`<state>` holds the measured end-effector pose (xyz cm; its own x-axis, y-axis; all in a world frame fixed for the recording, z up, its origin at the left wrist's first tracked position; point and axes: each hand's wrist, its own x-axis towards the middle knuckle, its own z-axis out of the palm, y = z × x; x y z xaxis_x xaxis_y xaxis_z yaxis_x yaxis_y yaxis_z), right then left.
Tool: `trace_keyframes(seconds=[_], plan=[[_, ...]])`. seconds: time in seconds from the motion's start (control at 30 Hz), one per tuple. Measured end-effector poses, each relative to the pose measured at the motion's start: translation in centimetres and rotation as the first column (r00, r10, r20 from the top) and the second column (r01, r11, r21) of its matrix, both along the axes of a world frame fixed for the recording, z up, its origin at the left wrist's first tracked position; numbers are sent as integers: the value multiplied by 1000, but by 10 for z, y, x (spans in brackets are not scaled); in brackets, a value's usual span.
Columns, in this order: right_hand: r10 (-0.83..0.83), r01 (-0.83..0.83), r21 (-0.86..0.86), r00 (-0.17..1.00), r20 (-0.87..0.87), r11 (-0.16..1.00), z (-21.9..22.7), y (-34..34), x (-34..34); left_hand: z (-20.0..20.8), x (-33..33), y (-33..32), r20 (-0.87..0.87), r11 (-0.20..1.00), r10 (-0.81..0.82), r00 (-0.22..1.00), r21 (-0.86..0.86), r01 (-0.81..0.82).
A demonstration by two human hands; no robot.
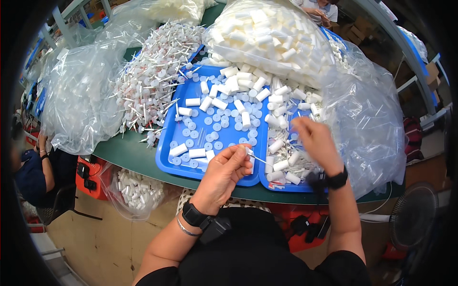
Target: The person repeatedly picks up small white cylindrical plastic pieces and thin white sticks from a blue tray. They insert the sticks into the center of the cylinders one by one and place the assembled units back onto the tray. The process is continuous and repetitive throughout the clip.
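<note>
My left hand is closed in a pinch over the near right corner of a blue tray. From its fingertips a thin white stem points right; most of the piece it belongs to is hidden. My right hand, smeared by motion with fingers curled, is raised above a second blue tray; whether it holds anything does not show. The left tray carries white cylinders and flat translucent discs. White cylinders and thin white sticks lie in the right tray.
A heap of stemmed white pieces sits at the far left, by crumpled clear plastic. Behind the trays bulges a clear bag of white cylinders. More plastic covers the right side. A fan stands at lower right. Other people work nearby.
</note>
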<state>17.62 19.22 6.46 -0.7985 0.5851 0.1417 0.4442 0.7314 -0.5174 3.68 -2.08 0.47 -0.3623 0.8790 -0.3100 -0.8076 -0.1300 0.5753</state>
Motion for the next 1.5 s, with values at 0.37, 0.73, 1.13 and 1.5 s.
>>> trace_keyframes(seconds=[0.37,0.73,1.13,1.5], plan=[[-118,-78,429,903,413,900,-48,74,-9,-2,1,2,52,1000,2,999,3,-3],[159,-162,-83,987,-39,983,15,19,-1,10,-9,-2,61,996,92,994,12,-93],[255,-323,-318,937,-237,891,9,-64,2,25,-6,-2,12,990,142,990,25,-142],[259,-316,-223,933,-252,922,8,-66,3,19,-1,-2,25,993,113,993,26,-114]])
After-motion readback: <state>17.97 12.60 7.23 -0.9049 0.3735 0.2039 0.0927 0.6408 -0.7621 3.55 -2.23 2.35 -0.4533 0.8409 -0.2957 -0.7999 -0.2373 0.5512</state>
